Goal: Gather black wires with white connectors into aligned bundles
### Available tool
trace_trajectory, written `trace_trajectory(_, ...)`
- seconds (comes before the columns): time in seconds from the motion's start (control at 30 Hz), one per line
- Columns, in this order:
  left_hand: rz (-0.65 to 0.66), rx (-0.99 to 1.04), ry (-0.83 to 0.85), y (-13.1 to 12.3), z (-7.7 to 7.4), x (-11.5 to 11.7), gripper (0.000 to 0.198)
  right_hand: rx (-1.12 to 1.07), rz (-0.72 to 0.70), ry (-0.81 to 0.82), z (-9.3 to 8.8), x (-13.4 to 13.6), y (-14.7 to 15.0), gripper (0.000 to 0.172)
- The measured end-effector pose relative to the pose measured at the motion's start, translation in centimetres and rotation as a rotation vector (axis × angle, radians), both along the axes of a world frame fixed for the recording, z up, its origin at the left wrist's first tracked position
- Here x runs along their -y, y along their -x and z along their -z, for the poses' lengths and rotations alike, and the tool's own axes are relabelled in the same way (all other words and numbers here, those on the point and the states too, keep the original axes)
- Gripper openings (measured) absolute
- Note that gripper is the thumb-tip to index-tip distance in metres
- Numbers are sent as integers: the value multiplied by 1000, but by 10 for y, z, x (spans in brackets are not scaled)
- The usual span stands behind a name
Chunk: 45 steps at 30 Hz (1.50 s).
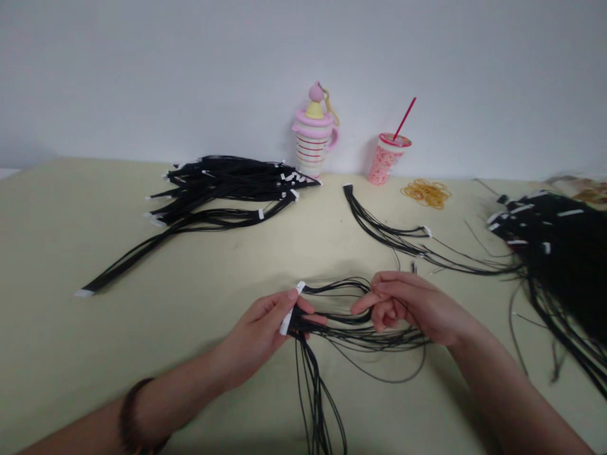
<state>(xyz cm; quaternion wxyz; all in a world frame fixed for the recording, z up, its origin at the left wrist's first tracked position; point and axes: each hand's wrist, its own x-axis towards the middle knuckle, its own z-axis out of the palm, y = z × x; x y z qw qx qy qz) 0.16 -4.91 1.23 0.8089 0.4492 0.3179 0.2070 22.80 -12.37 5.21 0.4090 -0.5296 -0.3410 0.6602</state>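
My left hand is shut on a bundle of thin black wires, pinching its end near a white tape-wrapped tip. My right hand grips strands of the same bundle between its fingers, with the index finger pointing left. Loops of wire span the gap between my hands, and other strands hang down toward the table's near edge. Another black wire bundle with white tips lies just beyond my right hand.
A large pile of wire bundles lies at back left, and another at right. Against the wall stand a pink-and-cream novelty mug and a pink cup with a red straw. Yellow rubber bands lie on the pale green tabletop.
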Motion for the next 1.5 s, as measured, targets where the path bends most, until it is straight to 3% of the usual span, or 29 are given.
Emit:
trace_trajectory(0.17,11,-22,-12,0,-2,0,30,14,112,-33,8,-2,8,13)
trace_trajectory(0.4,17,-59,-80,2,-2,2,28,-203,295,-129,8,-11,2,16)
trace_trajectory(0.53,43,-41,-50,2,-2,0,30,-167,353,-183,14,-12,6,12)
trace_trajectory(0.67,6,22,64,3,0,-3,32,81,335,-171,24,-12,10,13)
trace_trajectory(0.77,-4,41,120,4,4,-6,32,378,316,-295,28,-13,12,17)
trace_trajectory(0.9,-6,57,126,3,5,-8,32,573,383,-465,23,-11,23,9)
trace_trajectory(1.07,44,18,114,2,-1,5,35,826,258,-725,18,-7,57,9)
trace_trajectory(1.33,-35,139,219,0,5,21,32,912,-16,-747,20,4,74,26)
trace_trajectory(1.5,-51,92,296,-1,2,17,31,1014,-5,-730,24,5,73,22)
